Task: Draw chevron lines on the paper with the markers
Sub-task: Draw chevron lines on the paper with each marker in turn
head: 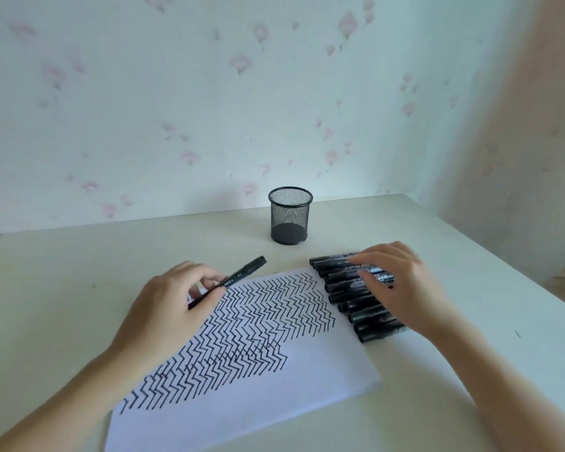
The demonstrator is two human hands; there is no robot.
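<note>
Paper (274,396) lies at a slant on the pale table (79,262), its upper part filled with black chevron lines (258,318). The left hand (173,301) pinches a capped black marker (232,282) above the sheet's upper left edge. The right hand (402,288) rests with relaxed fingers on a row of black markers (349,298) just beside the paper's right edge. A black mesh cup (290,215) stands upright behind them, near the flowered wall (209,93).

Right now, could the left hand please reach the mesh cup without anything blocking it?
Probably yes. The left hand grips a marker, but the table between it and the mesh cup looks bare; the marker row lies off to the right.
</note>
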